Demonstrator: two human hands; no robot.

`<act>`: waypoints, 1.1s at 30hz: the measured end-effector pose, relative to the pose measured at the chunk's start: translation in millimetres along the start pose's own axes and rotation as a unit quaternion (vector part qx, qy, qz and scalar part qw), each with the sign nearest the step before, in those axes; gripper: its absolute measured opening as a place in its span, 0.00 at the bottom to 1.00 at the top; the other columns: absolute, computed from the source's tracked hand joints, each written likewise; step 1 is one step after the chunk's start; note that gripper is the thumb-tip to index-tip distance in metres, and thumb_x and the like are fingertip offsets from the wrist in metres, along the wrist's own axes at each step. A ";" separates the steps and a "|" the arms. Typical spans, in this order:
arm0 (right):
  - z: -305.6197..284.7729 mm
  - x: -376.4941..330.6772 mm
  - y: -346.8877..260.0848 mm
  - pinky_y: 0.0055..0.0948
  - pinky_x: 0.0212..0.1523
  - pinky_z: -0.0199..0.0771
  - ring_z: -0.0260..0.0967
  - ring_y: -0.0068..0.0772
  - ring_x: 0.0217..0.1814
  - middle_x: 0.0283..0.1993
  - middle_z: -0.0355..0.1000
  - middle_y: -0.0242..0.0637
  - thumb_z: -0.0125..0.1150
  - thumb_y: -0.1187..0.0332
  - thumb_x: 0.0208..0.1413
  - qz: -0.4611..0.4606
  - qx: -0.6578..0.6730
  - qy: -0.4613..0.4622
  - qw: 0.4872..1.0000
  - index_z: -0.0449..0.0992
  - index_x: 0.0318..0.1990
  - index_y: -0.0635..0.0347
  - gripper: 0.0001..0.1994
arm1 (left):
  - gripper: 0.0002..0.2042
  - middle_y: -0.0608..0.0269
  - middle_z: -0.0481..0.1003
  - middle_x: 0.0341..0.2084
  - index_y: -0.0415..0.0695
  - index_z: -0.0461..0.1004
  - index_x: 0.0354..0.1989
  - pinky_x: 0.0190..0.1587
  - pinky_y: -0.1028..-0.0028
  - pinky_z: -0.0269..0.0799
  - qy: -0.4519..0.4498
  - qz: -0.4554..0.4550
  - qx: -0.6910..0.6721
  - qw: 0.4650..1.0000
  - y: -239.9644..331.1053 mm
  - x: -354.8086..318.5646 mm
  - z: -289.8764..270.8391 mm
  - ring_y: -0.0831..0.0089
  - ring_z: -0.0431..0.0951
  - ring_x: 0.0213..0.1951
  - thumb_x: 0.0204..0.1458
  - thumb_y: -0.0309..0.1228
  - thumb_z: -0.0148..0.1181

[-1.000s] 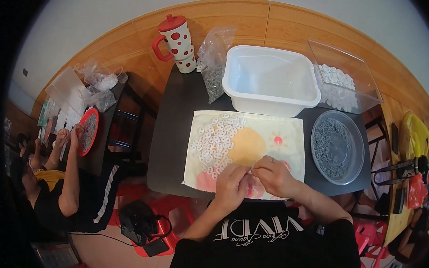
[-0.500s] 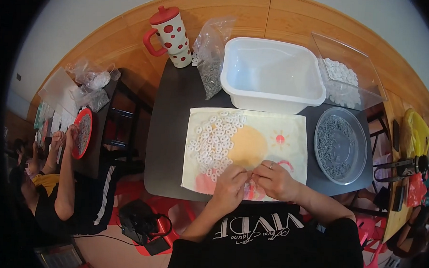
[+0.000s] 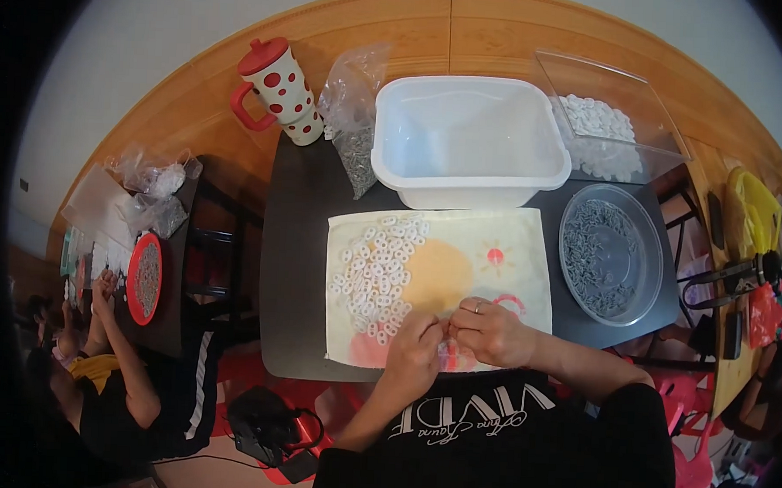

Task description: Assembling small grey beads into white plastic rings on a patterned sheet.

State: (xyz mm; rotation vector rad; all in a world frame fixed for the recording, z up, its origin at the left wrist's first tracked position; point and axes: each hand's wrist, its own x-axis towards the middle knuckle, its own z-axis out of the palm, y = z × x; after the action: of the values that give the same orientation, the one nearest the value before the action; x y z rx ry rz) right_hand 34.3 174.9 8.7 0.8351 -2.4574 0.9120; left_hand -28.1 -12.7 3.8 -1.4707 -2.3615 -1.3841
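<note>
Over the near edge of a cream printed cloth, my left hand and my right hand meet with fingertips pinched close together. Whatever small thing is between them is hidden by the fingers. A ring shows on my right hand. Just beyond my left hand, many small white plastic pieces with two holes lie spread over the cloth's left part. To the right of the cloth stands a round clear tub holding small grey metal screws.
Behind the cloth is a white basin, with a bag of grey hardware and a red-spotted tumbler to its left. A clear box holds white pieces. At far left, another person works near a red tray.
The view has shifted slightly. My hands stay pinched together over the cloth, with small finger movements. The other person's hands have moved away from the red tray.
</note>
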 end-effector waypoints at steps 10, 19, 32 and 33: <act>2.5 -3.2 -5.3 0.35 0.38 0.68 0.65 0.42 0.36 0.35 0.66 0.39 0.59 0.75 0.41 -0.027 -0.019 -0.016 0.999 0.73 0.30 0.63 0.06 | 0.12 0.50 0.69 0.31 0.33 0.73 0.36 0.38 0.61 0.70 -0.005 0.021 0.033 0.999 5.7 -5.1 1.2 0.51 0.72 0.36 0.39 0.14 0.55; -15.4 3.8 -17.0 0.37 0.32 0.67 0.66 0.41 0.31 0.35 0.69 0.39 0.63 0.74 0.37 -0.048 -0.099 0.080 0.991 0.72 0.28 0.61 0.07 | 0.13 0.47 0.73 0.32 0.33 0.76 0.43 0.36 0.60 0.71 0.024 -0.018 -0.042 0.999 9.2 1.1 -4.6 0.50 0.75 0.35 0.47 0.15 0.59; -265.9 -4.8 105.7 0.34 0.31 0.72 0.73 0.48 0.30 0.33 0.74 0.47 0.58 0.81 0.53 0.187 -0.410 0.318 0.834 0.78 0.42 0.66 0.09 | 0.13 0.49 0.75 0.35 0.33 0.76 0.42 0.37 0.61 0.71 0.056 0.051 0.018 0.997 13.0 -2.3 -5.6 0.52 0.74 0.35 0.45 0.17 0.63; -255.6 3.7 100.0 0.34 0.31 0.72 0.73 0.48 0.30 0.33 0.74 0.47 0.58 0.81 0.53 0.184 -0.402 0.312 0.841 0.78 0.42 0.66 0.09 | 0.13 0.49 0.74 0.35 0.33 0.76 0.41 0.37 0.61 0.71 0.063 0.051 0.023 0.996 10.0 -3.5 -3.1 0.52 0.73 0.35 0.44 0.17 0.63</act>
State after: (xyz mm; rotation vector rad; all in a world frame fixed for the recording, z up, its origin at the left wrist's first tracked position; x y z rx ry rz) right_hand 4.2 409.8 147.5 -0.2193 -2.0880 0.1212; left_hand -20.1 -15.8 10.8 -1.4263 -2.1966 -1.3466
